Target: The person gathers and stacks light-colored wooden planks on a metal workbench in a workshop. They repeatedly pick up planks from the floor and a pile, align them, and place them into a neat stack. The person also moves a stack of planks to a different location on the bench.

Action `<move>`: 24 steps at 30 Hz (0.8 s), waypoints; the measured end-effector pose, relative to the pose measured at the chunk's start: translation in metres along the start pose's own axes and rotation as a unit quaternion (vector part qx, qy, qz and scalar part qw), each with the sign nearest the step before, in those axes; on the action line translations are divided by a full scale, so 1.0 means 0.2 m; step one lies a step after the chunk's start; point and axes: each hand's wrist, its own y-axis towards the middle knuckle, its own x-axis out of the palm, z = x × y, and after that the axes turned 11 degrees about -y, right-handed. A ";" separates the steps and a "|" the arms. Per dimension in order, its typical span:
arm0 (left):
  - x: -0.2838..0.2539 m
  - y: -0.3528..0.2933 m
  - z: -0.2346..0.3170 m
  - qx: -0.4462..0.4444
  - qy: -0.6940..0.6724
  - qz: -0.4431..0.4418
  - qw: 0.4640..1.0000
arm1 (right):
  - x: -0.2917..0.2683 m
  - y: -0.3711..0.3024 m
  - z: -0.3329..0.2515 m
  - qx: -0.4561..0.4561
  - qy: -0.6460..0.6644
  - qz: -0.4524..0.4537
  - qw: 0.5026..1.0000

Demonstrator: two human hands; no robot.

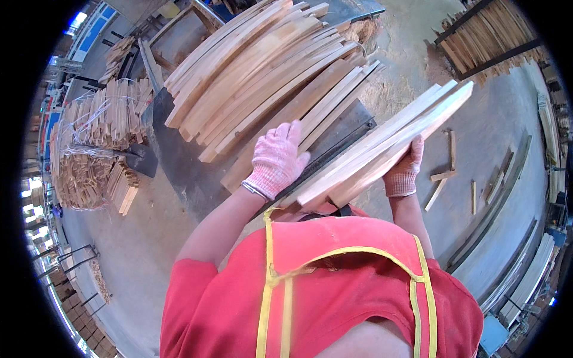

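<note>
My right hand [403, 173], in a pale pink knit glove, grips the outer side of a small bundle of long wooden boards [382, 146]. The bundle slants from close in front of my body up to the far right. My left hand [277, 158], gloved the same way with a band at the wrist, has its fingers stretched out and thumb apart. It is over the near part of a stack of wooden boards [256, 71] on a dark metal table [185, 173]. Whether its palm touches a board is hidden.
Strapped bundles of wood pieces [98, 119] stand on the left. A dark-framed rack of wood strips [492, 39] is at the far right. Loose sticks [443, 176] lie on the right-hand floor, with long boards [501, 197] beyond them. Sawdust covers the floor [400, 77] behind the table.
</note>
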 end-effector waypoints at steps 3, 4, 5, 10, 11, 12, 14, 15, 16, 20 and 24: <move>0.07 -0.03 -0.02 -0.017 0.093 -0.023 0.995 | -0.04 0.01 -0.05 -0.022 0.004 0.056 0.998; 0.09 -0.02 -0.01 -0.030 0.099 -0.027 0.994 | -0.05 0.00 -0.08 -0.022 0.010 0.062 0.998; 0.10 -0.01 0.01 -0.041 0.105 -0.030 0.993 | -0.08 0.01 -0.09 -0.023 0.011 0.063 0.998; 0.07 0.07 -0.11 -0.026 0.054 -0.079 0.995 | -0.16 -0.03 -0.18 -0.001 0.019 0.071 0.997; 0.04 0.04 -0.14 0.014 0.053 -0.103 0.993 | -0.20 -0.03 -0.20 -0.005 0.012 0.057 0.998; 0.03 0.01 -0.17 0.054 0.053 -0.129 0.989 | -0.23 -0.04 -0.20 -0.016 -0.009 0.090 0.996; -0.04 0.00 -0.15 0.073 0.043 -0.201 0.976 | -0.27 -0.05 -0.23 -0.024 -0.024 0.099 0.995; -0.04 0.00 -0.18 0.099 0.036 -0.153 0.983 | -0.28 -0.06 -0.24 -0.031 -0.033 0.112 0.993; -0.03 0.01 -0.23 0.125 0.029 -0.106 0.986 | -0.31 -0.07 -0.24 -0.026 -0.031 0.107 0.993; 0.08 0.08 -0.32 0.001 0.071 0.040 0.997 | -0.34 -0.07 -0.25 -0.024 -0.035 0.126 0.991; 0.07 0.22 -0.27 -0.112 0.093 -0.041 0.988 | -0.37 -0.05 -0.28 -0.020 -0.033 0.124 0.992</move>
